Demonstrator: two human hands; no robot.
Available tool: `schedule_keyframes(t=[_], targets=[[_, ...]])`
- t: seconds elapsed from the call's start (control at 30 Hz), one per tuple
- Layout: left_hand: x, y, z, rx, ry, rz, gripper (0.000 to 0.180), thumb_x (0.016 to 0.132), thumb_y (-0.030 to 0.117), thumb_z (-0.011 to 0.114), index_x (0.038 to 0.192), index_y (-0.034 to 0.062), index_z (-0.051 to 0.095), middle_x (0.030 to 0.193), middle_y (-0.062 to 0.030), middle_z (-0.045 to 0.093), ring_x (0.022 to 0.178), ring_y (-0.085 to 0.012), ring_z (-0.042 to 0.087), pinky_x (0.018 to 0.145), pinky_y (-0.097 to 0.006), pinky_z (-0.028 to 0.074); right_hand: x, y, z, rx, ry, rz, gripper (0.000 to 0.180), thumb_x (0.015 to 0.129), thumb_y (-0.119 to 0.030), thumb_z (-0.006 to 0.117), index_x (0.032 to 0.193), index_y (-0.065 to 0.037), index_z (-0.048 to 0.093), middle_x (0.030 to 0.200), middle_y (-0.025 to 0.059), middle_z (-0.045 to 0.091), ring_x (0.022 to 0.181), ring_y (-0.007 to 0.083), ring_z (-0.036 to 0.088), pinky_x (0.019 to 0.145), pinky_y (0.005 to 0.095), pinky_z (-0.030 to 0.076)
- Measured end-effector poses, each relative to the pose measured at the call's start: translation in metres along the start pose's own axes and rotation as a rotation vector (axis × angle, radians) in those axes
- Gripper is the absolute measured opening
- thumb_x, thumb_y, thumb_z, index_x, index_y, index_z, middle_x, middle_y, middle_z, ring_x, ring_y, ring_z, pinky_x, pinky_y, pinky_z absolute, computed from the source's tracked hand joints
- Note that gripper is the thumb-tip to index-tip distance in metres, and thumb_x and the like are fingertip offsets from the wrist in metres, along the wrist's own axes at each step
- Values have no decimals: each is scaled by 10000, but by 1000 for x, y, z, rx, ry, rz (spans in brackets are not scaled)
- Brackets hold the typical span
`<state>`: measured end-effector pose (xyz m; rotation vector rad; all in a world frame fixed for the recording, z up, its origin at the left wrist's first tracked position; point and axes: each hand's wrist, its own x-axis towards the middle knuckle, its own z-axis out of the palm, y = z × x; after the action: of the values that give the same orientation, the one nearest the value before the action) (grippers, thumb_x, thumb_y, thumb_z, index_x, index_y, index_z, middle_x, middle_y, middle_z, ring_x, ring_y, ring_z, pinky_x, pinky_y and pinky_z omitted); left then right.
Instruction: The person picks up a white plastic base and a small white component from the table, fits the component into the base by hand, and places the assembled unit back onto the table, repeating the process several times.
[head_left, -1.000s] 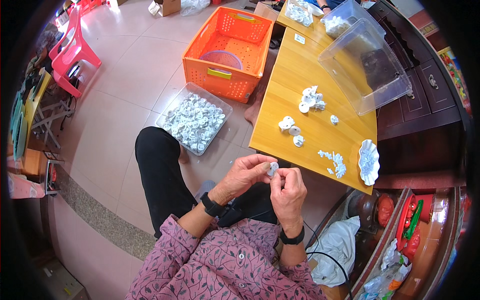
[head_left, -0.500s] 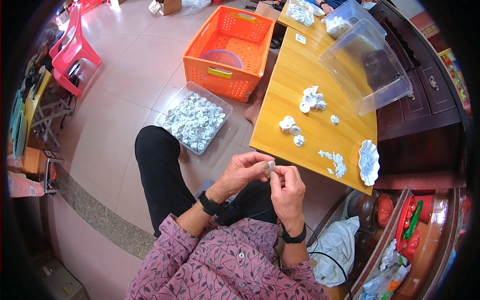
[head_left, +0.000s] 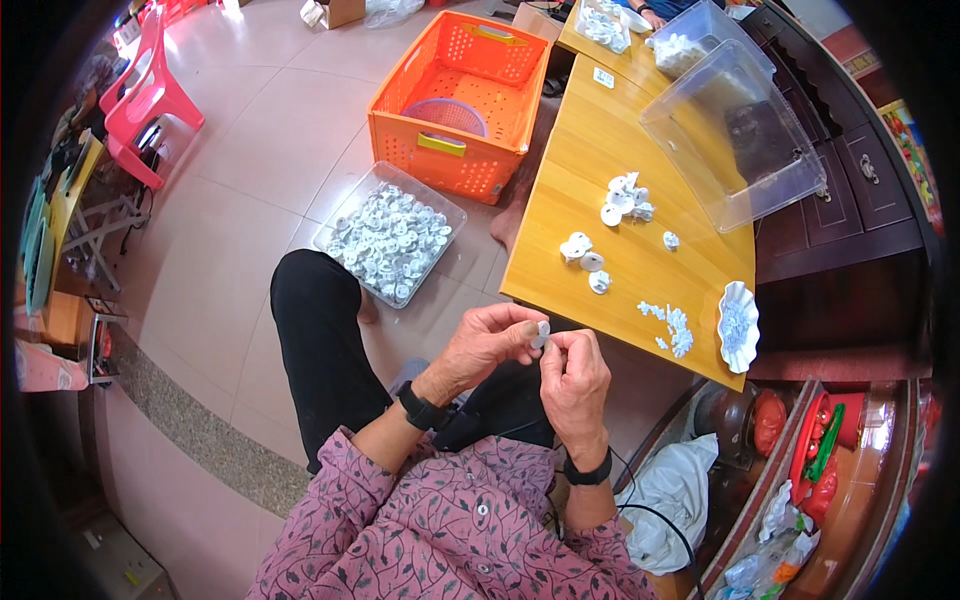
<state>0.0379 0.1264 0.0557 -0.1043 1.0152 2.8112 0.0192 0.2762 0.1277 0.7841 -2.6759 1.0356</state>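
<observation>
Between thumb and fingers, my left hand (head_left: 488,350) grips a small white round plastic part (head_left: 542,330) by its edge, above my lap and just off the table's near corner. My right hand (head_left: 577,385) is pinched closed beside the part's lower edge; whatever its fingertips hold is too small to make out. On the yellow wooden table (head_left: 560,130) lie a cluster of similar white plastic parts (head_left: 626,198), a smaller group (head_left: 582,250) nearer me and a lone part (head_left: 670,240). Tiny pale-blue pieces (head_left: 678,332) are scattered beside a white scalloped dish (head_left: 738,355) holding more of them.
A clear tray (head_left: 452,208) full of white parts sits on the floor by my left knee. Behind it stands an orange crate (head_left: 400,150) with a purple basket inside. A clear plastic bin (head_left: 700,150) leans at the table's right. Another person's hand (head_left: 653,17) shows at the far end.
The white part has turned in my left fingers, and more of its round face now shows. My right fingertips have drawn slightly away from it.
</observation>
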Motion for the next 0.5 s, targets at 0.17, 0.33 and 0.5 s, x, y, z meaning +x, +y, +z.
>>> schedule_keyframes(t=[0.17,0.33,0.5], targets=[[0,0,3,11,35,12,261,946,168,660,1120,-27,653,961,-70,682,764,-94,644,694,-228,562,0,2,5,-101,0,-82,138,859,-8,636,921,-27,515,821,140,532,743,348,579,648,436,481],[0,0,-4,86,12,13,254,955,160,642,1138,-16,646,991,-80,682,783,-114,655,686,-249,568,1,3,5,-52,-27,-84,106,883,-24,635,927,-13,539,830,138,550,739,310,611,644,398,502],[-1,2,-3,2,11,-29,284,955,200,643,1140,-15,645,963,-78,681,755,-119,658,669,-249,564,1,-1,-1,372,-91,223,93,929,-74,639,923,9,597,822,88,637,704,153,635,635,271,505]])
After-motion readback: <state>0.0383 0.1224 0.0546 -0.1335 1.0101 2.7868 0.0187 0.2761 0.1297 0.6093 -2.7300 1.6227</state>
